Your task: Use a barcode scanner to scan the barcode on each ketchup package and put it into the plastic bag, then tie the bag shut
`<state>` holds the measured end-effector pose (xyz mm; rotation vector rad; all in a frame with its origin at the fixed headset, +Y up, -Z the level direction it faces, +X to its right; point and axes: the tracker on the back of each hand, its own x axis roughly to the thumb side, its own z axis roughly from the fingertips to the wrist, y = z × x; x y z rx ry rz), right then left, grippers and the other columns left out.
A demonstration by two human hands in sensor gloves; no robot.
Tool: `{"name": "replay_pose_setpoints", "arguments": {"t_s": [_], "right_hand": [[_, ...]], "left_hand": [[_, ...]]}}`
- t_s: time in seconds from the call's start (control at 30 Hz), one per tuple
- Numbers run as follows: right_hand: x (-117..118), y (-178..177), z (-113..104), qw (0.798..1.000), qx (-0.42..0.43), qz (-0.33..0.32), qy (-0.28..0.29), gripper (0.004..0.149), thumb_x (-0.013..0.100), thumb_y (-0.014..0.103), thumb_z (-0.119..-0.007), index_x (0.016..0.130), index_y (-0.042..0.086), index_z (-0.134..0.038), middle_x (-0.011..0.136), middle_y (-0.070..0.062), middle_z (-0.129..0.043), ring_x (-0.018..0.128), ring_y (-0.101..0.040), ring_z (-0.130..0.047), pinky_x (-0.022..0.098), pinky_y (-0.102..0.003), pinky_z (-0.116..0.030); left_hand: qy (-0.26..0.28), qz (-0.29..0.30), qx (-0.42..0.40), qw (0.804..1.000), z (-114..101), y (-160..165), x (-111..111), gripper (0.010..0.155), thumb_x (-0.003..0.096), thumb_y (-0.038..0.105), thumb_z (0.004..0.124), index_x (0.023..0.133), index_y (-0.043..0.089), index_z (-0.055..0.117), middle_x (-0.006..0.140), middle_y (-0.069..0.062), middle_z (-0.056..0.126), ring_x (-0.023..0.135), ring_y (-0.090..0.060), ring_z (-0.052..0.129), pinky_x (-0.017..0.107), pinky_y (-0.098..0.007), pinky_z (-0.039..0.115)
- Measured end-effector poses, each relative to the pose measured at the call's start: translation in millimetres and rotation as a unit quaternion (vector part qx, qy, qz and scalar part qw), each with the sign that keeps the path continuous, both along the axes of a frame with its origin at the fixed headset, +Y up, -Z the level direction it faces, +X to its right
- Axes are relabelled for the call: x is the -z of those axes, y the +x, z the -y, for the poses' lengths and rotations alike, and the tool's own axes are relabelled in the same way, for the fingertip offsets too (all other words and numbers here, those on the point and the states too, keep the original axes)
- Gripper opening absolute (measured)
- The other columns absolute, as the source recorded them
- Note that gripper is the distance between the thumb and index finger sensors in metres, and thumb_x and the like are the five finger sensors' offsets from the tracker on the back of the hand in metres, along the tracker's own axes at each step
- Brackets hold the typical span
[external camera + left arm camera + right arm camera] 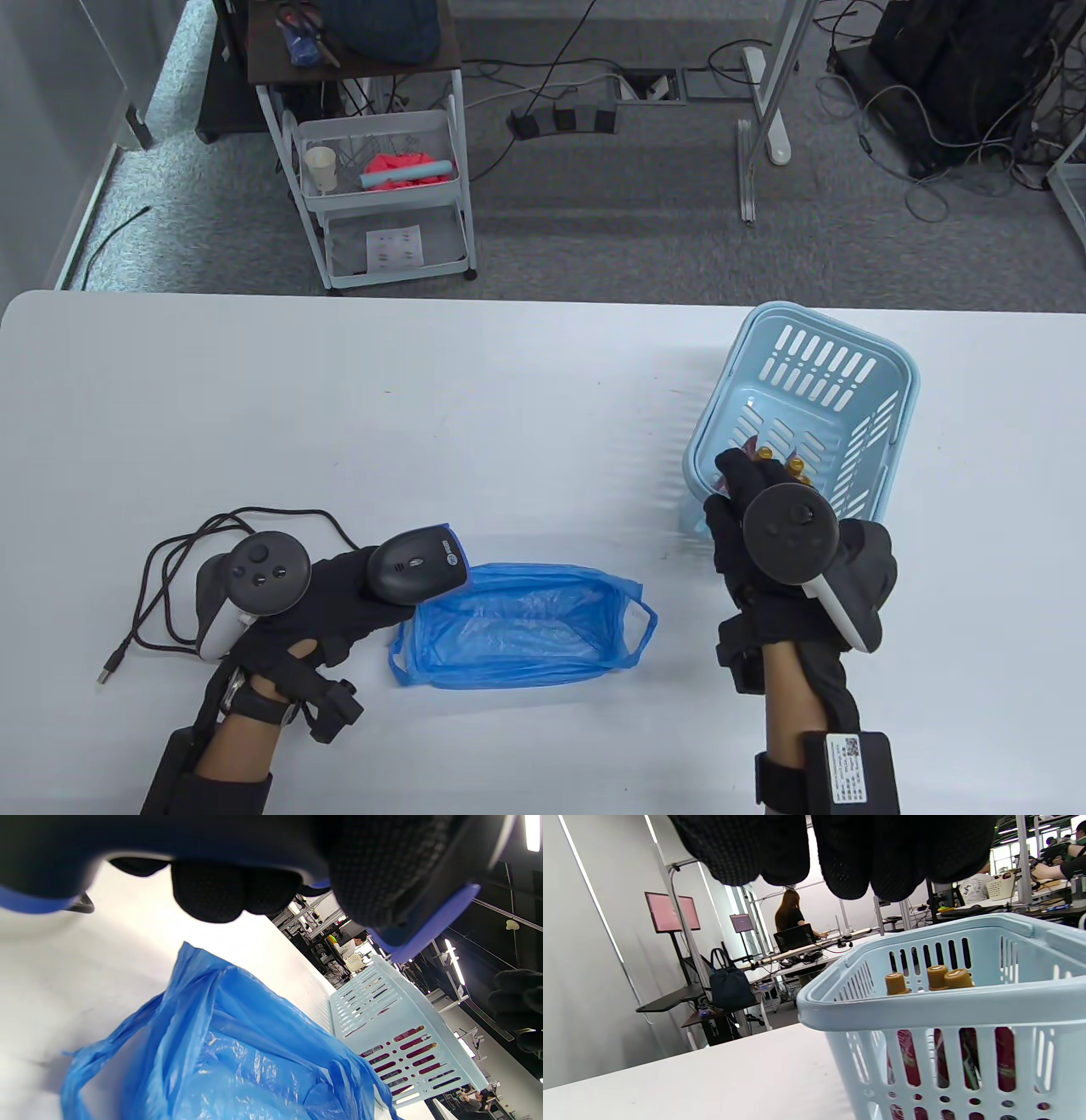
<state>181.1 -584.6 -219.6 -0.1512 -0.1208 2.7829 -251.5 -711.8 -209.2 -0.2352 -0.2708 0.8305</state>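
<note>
My left hand [352,586] grips a dark barcode scanner [420,562] with blue trim, just left of the blue plastic bag [517,628], which lies open on the table. In the left wrist view the scanner [237,840] fills the top edge above the blue bag [237,1052]. My right hand [736,497] hovers over the near rim of the light-blue basket [882,373], its fingers [848,853] hanging straight and holding nothing. Ketchup packages [780,463] with gold caps [937,978] stand inside the basket [925,1005].
The scanner's black cable [178,552] loops on the table left of my left hand and ends in a loose USB plug [106,675]. Beyond the table's far edge stand a white cart [382,195] and a desk leg [768,102].
</note>
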Motion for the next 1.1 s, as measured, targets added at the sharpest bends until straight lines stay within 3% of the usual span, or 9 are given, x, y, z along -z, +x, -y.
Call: {"name": "replay_pose_setpoints", "arguments": {"t_s": [0.23, 0.57, 0.77, 1.1], "right_hand": [[28.7, 4.3, 11.0, 0.998, -0.036, 0.042, -0.044, 0.052, 0.056, 0.028, -0.073, 0.105, 0.016, -0.063, 0.108, -0.02, -0.065, 0.087, -0.047, -0.074, 0.059, -0.057, -0.068], [55.0, 32.4, 34.2, 0.976, -0.087, 0.155, -0.126, 0.059, 0.055, 0.03, -0.075, 0.108, 0.012, -0.056, 0.107, -0.024, -0.063, 0.081, -0.045, -0.079, 0.053, -0.05, -0.074], [62.7, 44.9, 44.4, 0.966, -0.107, 0.194, -0.136, 0.063, 0.054, 0.035, -0.077, 0.108, 0.01, -0.056, 0.104, -0.023, -0.069, 0.073, -0.04, -0.086, 0.046, -0.044, -0.078], [72.3, 56.5, 54.0, 0.957, -0.102, 0.223, -0.157, 0.055, 0.053, 0.036, -0.079, 0.101, 0.01, -0.069, 0.09, -0.018, -0.086, 0.061, -0.035, -0.093, 0.037, -0.038, -0.08]], "left_hand": [[-0.005, -0.004, -0.001, 1.0, 0.9, -1.7, 0.6, 0.053, 0.0422, 0.048, 0.09, 0.088, 0.024, 0.083, 0.083, 0.0, 0.091, 0.067, -0.029, 0.099, 0.059, -0.052, 0.079], [-0.008, -0.012, 0.003, 1.0, 1.0, -4.6, 1.2, 0.053, 0.0423, 0.048, 0.09, 0.089, 0.024, 0.083, 0.083, 0.0, 0.091, 0.067, -0.029, 0.099, 0.059, -0.052, 0.079], [-0.011, -0.015, 0.004, 1.0, 1.2, -5.5, 2.1, 0.053, 0.0424, 0.048, 0.09, 0.089, 0.024, 0.083, 0.083, 0.0, 0.091, 0.067, -0.029, 0.099, 0.059, -0.052, 0.079], [-0.012, -0.018, 0.008, 1.0, 1.7, -7.0, 2.9, 0.053, 0.0424, 0.048, 0.09, 0.089, 0.024, 0.083, 0.083, 0.0, 0.09, 0.067, -0.029, 0.099, 0.059, -0.052, 0.079]]}}
